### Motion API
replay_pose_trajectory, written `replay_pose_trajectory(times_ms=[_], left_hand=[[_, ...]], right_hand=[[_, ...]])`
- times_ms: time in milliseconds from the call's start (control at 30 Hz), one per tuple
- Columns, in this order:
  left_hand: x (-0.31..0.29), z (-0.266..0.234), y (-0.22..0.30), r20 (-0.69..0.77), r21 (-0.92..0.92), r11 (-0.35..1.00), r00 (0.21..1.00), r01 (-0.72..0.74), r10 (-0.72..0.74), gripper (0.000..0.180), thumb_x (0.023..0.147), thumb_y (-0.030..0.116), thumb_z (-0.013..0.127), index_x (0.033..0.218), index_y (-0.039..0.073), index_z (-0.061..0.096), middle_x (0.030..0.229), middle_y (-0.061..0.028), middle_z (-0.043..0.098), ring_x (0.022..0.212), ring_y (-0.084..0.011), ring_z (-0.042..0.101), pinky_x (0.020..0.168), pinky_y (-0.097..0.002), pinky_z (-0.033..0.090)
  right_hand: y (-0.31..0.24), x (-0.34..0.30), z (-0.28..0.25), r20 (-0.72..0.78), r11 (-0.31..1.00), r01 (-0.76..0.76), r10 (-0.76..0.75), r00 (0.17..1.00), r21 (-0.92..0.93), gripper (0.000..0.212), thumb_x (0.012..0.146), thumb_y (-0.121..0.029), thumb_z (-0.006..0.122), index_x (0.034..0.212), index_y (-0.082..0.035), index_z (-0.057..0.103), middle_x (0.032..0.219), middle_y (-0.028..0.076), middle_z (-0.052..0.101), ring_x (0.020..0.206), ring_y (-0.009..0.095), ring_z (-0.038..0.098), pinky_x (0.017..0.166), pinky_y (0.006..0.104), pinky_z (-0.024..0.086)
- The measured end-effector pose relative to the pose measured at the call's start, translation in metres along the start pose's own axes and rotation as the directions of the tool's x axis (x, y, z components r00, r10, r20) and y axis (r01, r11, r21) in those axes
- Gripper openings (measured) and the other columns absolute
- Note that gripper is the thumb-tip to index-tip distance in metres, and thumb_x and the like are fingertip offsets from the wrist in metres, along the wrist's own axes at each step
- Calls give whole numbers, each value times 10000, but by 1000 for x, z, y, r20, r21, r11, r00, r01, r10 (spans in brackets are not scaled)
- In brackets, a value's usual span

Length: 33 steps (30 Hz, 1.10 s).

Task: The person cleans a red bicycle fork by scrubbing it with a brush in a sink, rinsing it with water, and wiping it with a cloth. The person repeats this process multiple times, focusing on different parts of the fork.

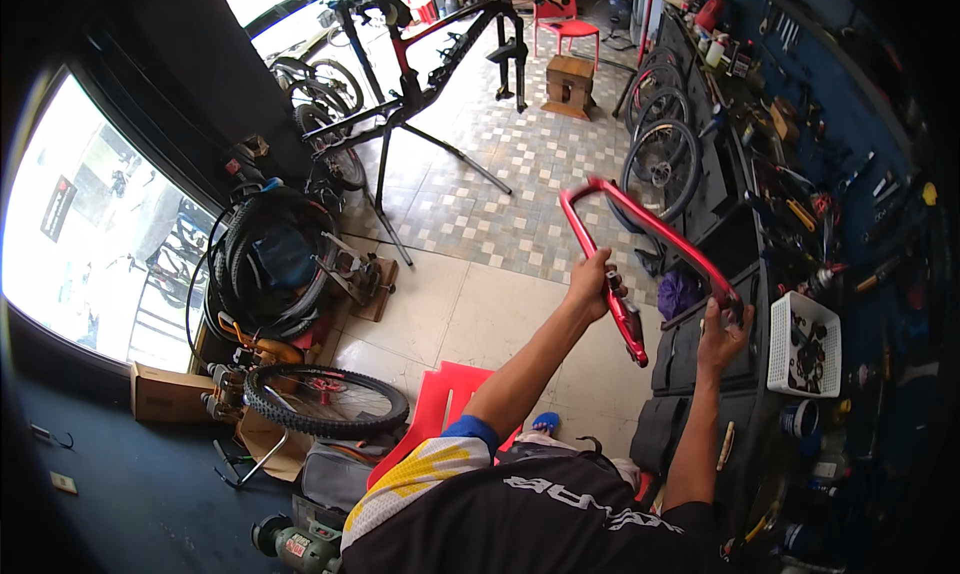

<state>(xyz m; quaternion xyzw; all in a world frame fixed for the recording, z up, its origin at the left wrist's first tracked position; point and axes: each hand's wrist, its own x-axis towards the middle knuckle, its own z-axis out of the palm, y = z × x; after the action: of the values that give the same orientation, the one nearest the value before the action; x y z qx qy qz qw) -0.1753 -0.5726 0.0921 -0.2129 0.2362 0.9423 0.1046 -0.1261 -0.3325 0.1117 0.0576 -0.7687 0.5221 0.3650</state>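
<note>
Out in front of me I hold up a glossy red bicycle frame part point(668, 232), a bent tubular piece shaped like a rear triangle. My left hand point(592, 282) is closed round its left leg, above a wider end with dark fittings. The lower end of the right leg is gripped by my right hand point(724, 336), thumb up against the tube. Part of each grip is hidden by the fingers. Farther off, a black and red bicycle frame point(415, 74) without wheels hangs on a repair stand point(385, 164).
To my right runs a dark workbench with tools and a white plastic basket point(778, 359) of small parts. Bicycle wheels point(665, 169) lean against it. Tyres point(255, 269), a loose wheel point(325, 399) and a bench grinder point(295, 539) are at left. A red chair point(440, 394) stands beside me.
</note>
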Motion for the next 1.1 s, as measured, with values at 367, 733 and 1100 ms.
replay_pose_trajectory(times_ms=[367, 733, 1100], left_hand=[[72, -65, 47, -213, -107, 938, 929, -330, 302, 226, 985, 227, 588, 846, 107, 456, 675, -35, 472, 539, -172, 485, 493, -368, 484], [127, -113, 137, -8, -789, 614, 998, -43, 59, 298, 934, 131, 590, 731, 46, 390, 681, -42, 452, 552, -153, 523, 513, -234, 511], [-2, -186, 305, -507, -204, 421, 463, -884, 727, 229, 994, 232, 595, 820, 116, 502, 674, 6, 465, 564, -107, 457, 502, -259, 482]], right_hand=[[39, 78, 122, 427, 936, 271, -155, 891, -226, 204, 762, -134, 800, 892, -49, 668, 857, 74, 485, 874, 258, 476, 796, 383, 403], [35, 140, 366, 400, 808, 59, -352, 846, 587, 256, 835, -168, 787, 1032, -69, 658, 896, 7, 417, 826, 165, 384, 760, 310, 350], [-57, 57, 561, 569, 703, -73, -506, 648, 708, 263, 752, -75, 812, 978, -82, 678, 858, 51, 518, 856, 222, 493, 770, 349, 421]])
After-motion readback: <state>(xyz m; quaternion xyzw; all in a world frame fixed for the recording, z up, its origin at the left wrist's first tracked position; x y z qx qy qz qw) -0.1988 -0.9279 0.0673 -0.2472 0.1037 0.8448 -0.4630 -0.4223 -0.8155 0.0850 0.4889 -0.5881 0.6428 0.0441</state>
